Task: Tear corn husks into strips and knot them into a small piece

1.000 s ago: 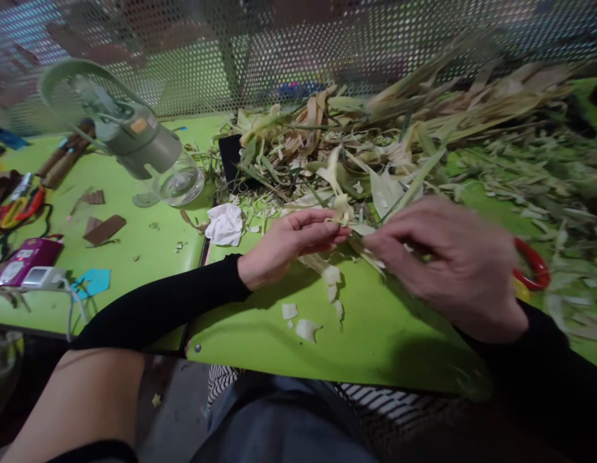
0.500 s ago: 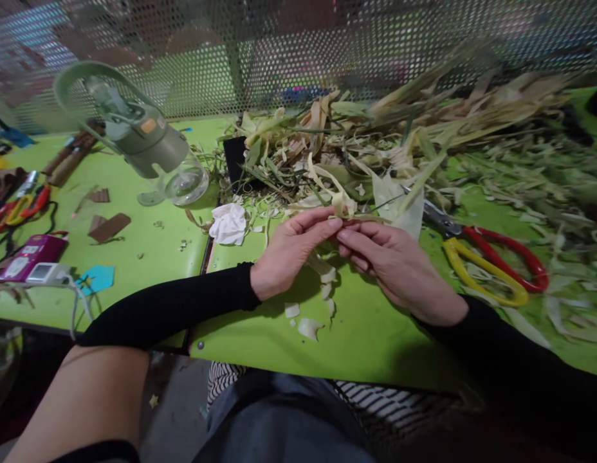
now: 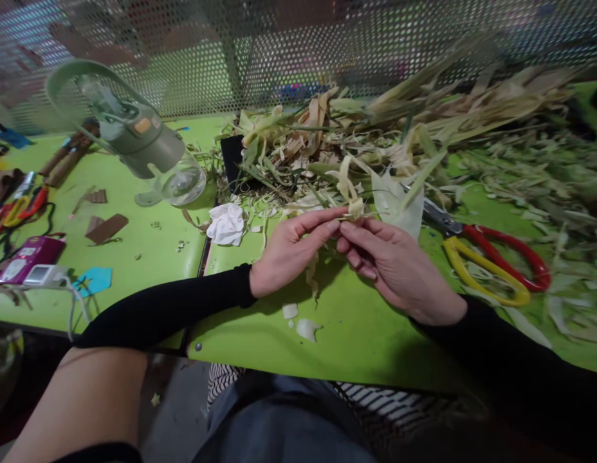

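Note:
A pale corn husk strip (image 3: 355,207), curled and folded at its top, is pinched between my two hands above the green table. My left hand (image 3: 291,247) comes in from the left, thumb and forefinger closed on the strip. From the right, my right hand (image 3: 392,263) grips it as well, its fingertips almost touching the left ones. The part of the strip inside the fingers is hidden. Just behind the right hand lies a wide pale husk piece (image 3: 399,202). Small husk scraps (image 3: 308,330) rest on the table below the hands.
Scissors (image 3: 491,257) with red and yellow handles lie at the right. Behind the hands spreads a heap of dry husks (image 3: 322,128), beside a dark phone (image 3: 232,161). Crumpled tissue (image 3: 226,224), a water bottle (image 3: 148,145) and a purple box (image 3: 31,260) are on the left.
The curled strip end has shifted slightly right and turned in my fingers. Less of the husk hangs below my left hand. Both hands stay close together, still pinching.

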`<state>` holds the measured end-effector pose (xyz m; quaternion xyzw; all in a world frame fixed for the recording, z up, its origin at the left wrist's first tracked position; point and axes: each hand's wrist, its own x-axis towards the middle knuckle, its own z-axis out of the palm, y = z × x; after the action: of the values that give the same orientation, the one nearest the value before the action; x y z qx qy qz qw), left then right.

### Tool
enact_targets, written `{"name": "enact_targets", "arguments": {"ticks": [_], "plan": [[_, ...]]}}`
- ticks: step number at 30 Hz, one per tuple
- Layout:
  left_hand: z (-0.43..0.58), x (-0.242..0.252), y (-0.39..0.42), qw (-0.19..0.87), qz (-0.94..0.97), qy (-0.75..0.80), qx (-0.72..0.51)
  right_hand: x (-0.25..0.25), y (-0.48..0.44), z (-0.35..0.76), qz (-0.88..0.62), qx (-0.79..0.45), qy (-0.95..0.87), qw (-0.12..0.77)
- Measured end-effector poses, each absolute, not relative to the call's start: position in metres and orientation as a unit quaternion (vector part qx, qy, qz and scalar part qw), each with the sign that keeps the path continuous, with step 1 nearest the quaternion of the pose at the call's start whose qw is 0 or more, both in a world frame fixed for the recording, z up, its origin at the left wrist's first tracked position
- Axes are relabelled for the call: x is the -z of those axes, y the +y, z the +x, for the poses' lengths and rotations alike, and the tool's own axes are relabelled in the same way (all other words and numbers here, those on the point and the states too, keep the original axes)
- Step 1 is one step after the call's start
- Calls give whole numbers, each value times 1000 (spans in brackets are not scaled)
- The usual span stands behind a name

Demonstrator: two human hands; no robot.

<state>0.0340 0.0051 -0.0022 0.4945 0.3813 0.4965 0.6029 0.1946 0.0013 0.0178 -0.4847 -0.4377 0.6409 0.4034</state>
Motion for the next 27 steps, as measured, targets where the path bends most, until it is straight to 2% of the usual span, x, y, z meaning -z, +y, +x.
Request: {"name": "enact_targets", "arguments": {"ticks": [4,6,9,11,16,20,27], "plan": [[33,5,6,621,470,381,-498,-18,-1,200,-504,-556,-543,378],[32,6,7,632,458,375,-500,-20,-4,204,-501,-428,-656,368],[30,7,6,653,454,353,-492,-22,-8,210,-481,-210,-732,434],[29,8,5,663,458,332,-490,-22,-8,213,-466,-133,-740,466],[30,11,3,672,471,343,-457,-26,1,220,-441,-81,-787,423],[31,9,2,675,472,374,-427,-29,2,221,-449,-88,-799,390],[31,5,3,695,449,350,-438,-27,0,218,-442,-84,-798,402]]}}
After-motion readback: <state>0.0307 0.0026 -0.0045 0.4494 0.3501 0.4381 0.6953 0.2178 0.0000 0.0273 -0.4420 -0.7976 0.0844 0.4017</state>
